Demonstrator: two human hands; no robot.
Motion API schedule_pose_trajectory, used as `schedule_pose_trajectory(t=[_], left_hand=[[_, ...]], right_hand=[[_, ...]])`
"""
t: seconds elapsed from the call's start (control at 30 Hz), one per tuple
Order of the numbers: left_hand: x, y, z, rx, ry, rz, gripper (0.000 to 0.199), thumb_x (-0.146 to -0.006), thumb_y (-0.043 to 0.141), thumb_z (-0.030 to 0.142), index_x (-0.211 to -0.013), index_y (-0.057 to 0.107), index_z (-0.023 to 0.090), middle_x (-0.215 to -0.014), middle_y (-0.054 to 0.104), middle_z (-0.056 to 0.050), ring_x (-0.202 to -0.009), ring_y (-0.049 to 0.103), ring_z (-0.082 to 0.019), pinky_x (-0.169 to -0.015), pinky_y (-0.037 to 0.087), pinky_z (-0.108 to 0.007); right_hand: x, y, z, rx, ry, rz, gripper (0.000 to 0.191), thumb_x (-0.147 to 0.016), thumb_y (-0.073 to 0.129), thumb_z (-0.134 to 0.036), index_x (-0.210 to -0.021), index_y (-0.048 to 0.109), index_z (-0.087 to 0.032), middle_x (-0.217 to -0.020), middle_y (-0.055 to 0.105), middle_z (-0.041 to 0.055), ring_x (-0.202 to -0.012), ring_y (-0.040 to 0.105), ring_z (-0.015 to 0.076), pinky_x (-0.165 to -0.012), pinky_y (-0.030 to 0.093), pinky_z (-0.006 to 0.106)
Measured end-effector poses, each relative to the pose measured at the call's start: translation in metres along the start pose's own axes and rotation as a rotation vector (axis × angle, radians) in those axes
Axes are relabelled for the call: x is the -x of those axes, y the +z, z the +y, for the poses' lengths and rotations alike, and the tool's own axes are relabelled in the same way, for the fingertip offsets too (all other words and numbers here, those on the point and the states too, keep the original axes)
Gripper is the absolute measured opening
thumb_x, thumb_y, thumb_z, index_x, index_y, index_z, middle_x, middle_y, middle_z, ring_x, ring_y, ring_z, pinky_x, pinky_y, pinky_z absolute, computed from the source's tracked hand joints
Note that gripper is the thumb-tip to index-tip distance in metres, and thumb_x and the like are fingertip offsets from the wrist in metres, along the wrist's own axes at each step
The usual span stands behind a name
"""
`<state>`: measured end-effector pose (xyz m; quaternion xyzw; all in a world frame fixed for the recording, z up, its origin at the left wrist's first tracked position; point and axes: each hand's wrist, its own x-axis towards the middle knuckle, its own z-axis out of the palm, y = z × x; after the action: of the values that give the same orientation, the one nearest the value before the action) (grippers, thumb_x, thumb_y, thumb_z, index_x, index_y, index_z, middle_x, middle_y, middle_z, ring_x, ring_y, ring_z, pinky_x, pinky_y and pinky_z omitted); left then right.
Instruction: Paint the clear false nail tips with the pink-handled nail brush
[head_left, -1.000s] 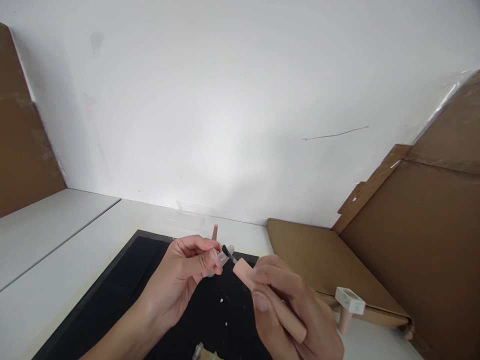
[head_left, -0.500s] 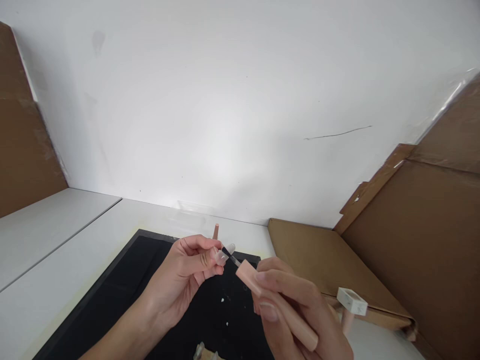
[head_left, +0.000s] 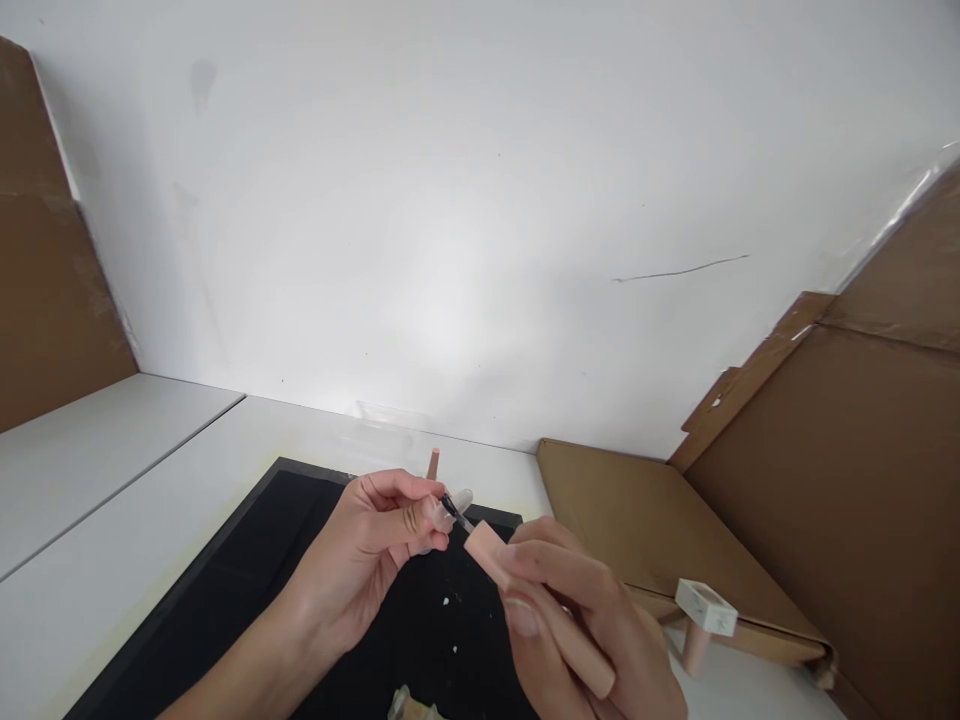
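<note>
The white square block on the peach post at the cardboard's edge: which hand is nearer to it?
Right. The right hand is just left of the white square block, apart from it; the left hand is farther left, over the black mat.

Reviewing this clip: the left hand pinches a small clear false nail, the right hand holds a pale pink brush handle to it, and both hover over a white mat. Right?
Not quite: the head view shows the mat is black, not white. The rest holds: the left hand pinches the small clear false nail, and the right hand holds the pale pink brush handle to it.
</note>
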<state>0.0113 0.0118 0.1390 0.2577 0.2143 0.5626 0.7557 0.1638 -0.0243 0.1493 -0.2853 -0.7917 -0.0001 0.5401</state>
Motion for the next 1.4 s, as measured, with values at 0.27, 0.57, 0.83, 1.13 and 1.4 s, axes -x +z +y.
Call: schedule_pose_trajectory(t=[0.27,0.57,0.83,1.13,1.4], left_hand=[[0.000,0.000,0.000,-0.077,0.064,0.000,0.015,-0.050,0.088,0.016,-0.058,0.075,0.017,-0.054,0.070,0.001,-0.047,0.060,-0.006,-0.057,0.048,-0.016],[0.000,-0.002,0.003,-0.155,0.153,0.003,0.015,-0.049,0.088,0.016,-0.056,0.075,0.018,-0.053,0.067,0.003,-0.046,0.059,-0.006,-0.055,0.047,-0.017],[-0.002,-0.004,0.003,-0.147,0.148,-0.015,0.013,-0.052,0.087,0.015,-0.058,0.076,0.018,-0.051,0.067,0.002,-0.047,0.059,-0.006,-0.053,0.047,-0.014],[-0.008,-0.012,0.006,-0.104,0.007,-0.045,0.013,-0.054,0.087,0.014,-0.061,0.075,0.015,-0.062,0.072,-0.001,-0.051,0.064,-0.007,-0.052,0.052,-0.014],[-0.007,-0.010,0.006,-0.260,0.044,-0.059,0.014,-0.060,0.085,0.021,-0.069,0.076,0.015,-0.059,0.071,0.000,-0.052,0.061,-0.007,-0.056,0.050,-0.015]], right_hand=[[-0.003,0.000,-0.002,0.011,-0.003,0.006,0.025,-0.081,0.047,-0.005,-0.098,0.052,-0.022,-0.060,0.048,-0.0014,-0.054,0.049,0.0155,-0.046,0.041,0.027],[0.000,0.001,-0.003,0.068,-0.004,0.001,0.024,-0.080,0.047,-0.005,-0.096,0.052,-0.022,-0.062,0.051,-0.0007,-0.052,0.047,0.0145,-0.044,0.040,0.026],[-0.001,0.004,0.001,-0.029,0.037,-0.014,0.022,-0.084,0.047,-0.007,-0.098,0.051,-0.023,-0.060,0.046,-0.0026,-0.054,0.045,0.0143,-0.047,0.038,0.026],[0.003,-0.008,-0.002,-0.118,0.121,0.207,0.013,-0.089,0.054,-0.020,-0.099,0.060,-0.023,-0.064,0.052,-0.0008,-0.049,0.046,0.0127,-0.047,0.036,0.028],[-0.004,-0.013,0.002,-0.140,0.049,0.057,0.016,-0.084,0.055,-0.014,-0.097,0.062,-0.022,-0.063,0.058,0.0010,-0.059,0.056,0.0178,-0.049,0.044,0.029]])
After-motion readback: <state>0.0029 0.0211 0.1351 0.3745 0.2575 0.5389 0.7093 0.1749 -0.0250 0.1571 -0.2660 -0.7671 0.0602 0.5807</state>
